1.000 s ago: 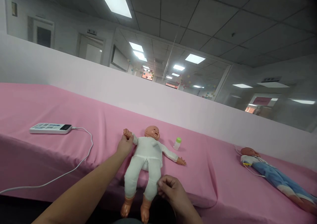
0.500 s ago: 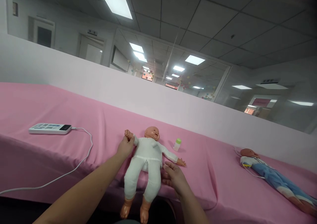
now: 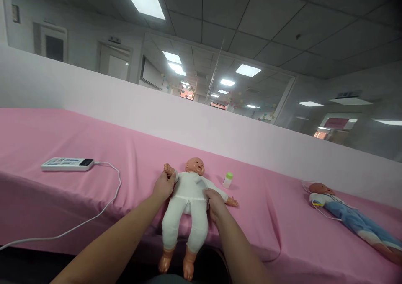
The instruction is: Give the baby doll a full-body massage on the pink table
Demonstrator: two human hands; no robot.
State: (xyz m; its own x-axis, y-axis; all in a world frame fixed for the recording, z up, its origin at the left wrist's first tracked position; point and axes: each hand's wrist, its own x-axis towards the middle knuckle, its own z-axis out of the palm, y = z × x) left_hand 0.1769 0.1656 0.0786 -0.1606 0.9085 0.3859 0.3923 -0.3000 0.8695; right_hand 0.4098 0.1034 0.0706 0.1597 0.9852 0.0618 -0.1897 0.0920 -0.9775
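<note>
A baby doll (image 3: 188,187) in a white top and white trousers lies on its back, its head away from me and its bare feet over the bed's near edge. My left hand (image 3: 165,184) is closed around the doll's arm on the left, just below its small fist. At the doll's right side, my right hand (image 3: 216,202) is closed on the edge of the white top near the waist. Its thumb lies on the cloth and the other fingers are partly hidden. The doll's other arm stretches out to the right, beyond my right hand.
A small bottle with a green cap (image 3: 228,180) stands right of the doll. To the left lies a white device (image 3: 67,164) with a white cable (image 3: 103,208). A second doll (image 3: 348,217) in blue lies far right. Pink cloth (image 3: 103,137) covers the bed, against a low white wall.
My right hand has moved up and inward from beside the doll's hip onto the side of its top. My left hand keeps hold of the doll's arm. The view has shifted slightly.
</note>
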